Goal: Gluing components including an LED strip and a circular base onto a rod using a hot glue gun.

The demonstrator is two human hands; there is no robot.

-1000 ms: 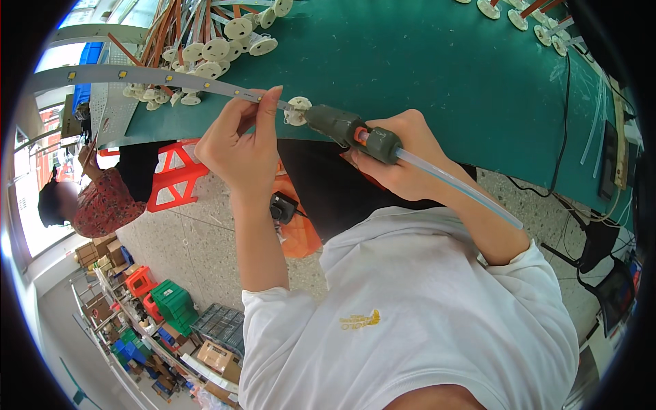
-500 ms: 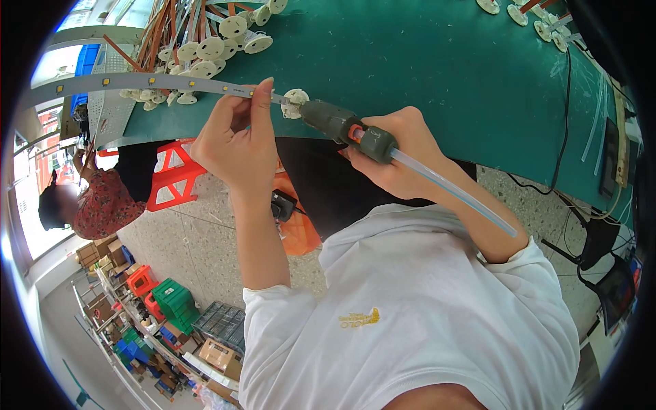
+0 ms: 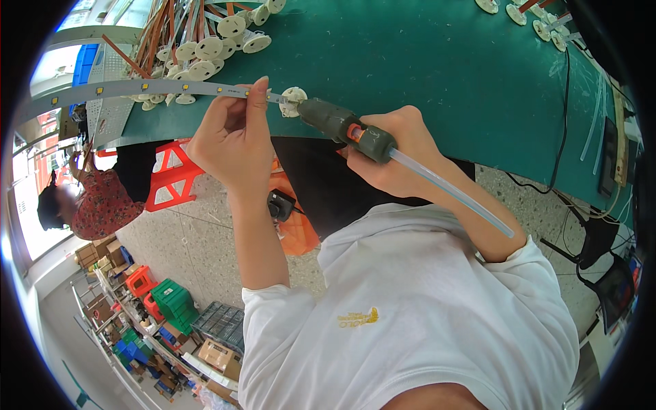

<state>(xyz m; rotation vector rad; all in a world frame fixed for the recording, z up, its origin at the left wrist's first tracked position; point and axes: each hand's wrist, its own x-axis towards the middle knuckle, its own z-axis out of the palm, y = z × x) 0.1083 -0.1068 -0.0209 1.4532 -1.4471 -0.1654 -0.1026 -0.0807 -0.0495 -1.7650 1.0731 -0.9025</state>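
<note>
Between thumb and fingers, my left hand (image 3: 236,140) pinches a white LED strip (image 3: 164,87) dotted with small yellow chips; the strip runs off to the left. At its right end is a round cream disc (image 3: 293,102) with holes. My right hand (image 3: 396,147) is wrapped round a dark green glue gun (image 3: 335,123), whose nozzle meets the disc where the strip ends. From the back of the gun a long clear glue stick (image 3: 454,193) trails over my right forearm.
Green table (image 3: 383,55) spans the top. A heap of cream discs with strips (image 3: 208,49) lies at upper left, more discs (image 3: 540,27) at far right near a black cable (image 3: 566,123). A red stool (image 3: 174,176) and a seated person (image 3: 102,205) are at left.
The LED strip's far left part has dipped slightly lower. My left hand has shifted a touch to the left; the glue gun stays at the disc.
</note>
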